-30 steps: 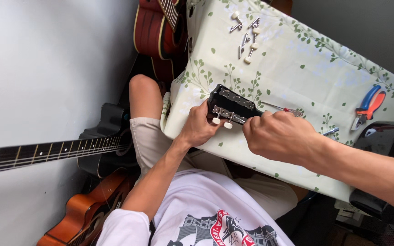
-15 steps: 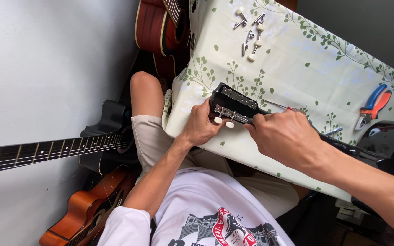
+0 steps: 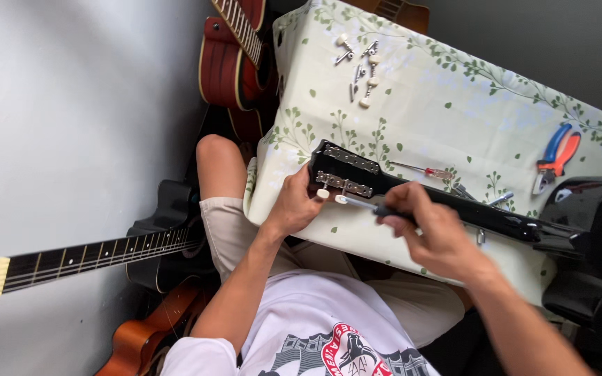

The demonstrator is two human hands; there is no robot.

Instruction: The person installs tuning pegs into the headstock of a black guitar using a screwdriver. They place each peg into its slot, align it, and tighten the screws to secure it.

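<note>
A black guitar headstock with metal tuner strips lies back-up on the leaf-patterned tablecloth. My left hand grips its near edge by the white tuner knobs. My right hand holds a screwdriver whose tip points at the lower tuner strip. The black neck runs right to the guitar body.
Several loose tuner pegs and screws lie at the far end of the cloth. A small red-handled screwdriver and orange-blue pliers rest on the table. Red guitars lean at the left, another neck crosses below, and my knee is under the table edge.
My right hand has drawn back to the right along the neck, so the screwdriver shaft shows. The view has shifted slightly; the left hand keeps its grip.
</note>
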